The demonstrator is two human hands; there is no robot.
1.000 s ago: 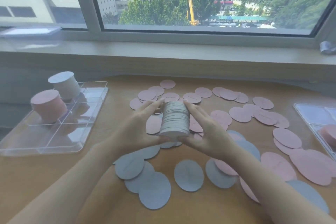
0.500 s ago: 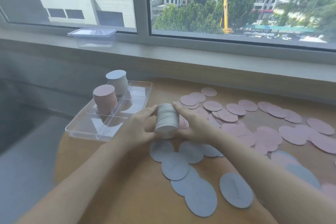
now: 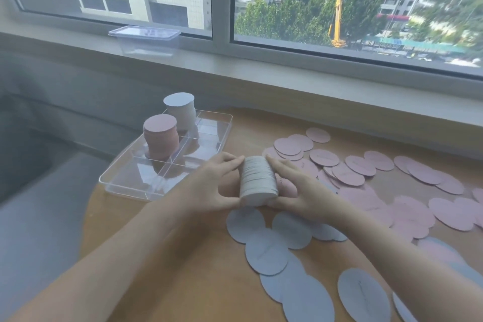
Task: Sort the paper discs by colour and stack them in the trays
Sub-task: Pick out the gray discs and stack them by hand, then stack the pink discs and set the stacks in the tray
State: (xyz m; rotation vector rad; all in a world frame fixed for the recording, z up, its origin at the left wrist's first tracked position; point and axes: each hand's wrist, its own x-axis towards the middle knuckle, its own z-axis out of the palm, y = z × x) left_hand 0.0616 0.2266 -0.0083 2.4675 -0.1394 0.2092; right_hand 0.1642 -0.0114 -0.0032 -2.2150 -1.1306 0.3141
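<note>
A stack of blue-grey paper discs [image 3: 257,182] lies on its side between my hands, just above the wooden table. My left hand [image 3: 209,187] holds its left end and my right hand [image 3: 298,189] holds its right end, fingers over the top, thumbs below. To the left stands a clear compartment tray [image 3: 122,185] with an upright pink disc stack [image 3: 160,137] and an upright blue-grey stack [image 3: 180,111] behind it. Loose blue-grey discs [image 3: 266,253] lie in front of my hands. Loose pink discs [image 3: 350,174] spread to the right.
The wooden table [image 3: 183,264] ends at a rounded left edge near the tray. A windowsill [image 3: 287,70] runs along the back, with a clear lidded box [image 3: 145,39] on it. More pink discs [image 3: 454,210] lie towards the far right.
My view has swung left, so the tray appears nearer the middle. Both hands have carried the blue-grey stack leftwards, closer to the tray, keeping the same hold.
</note>
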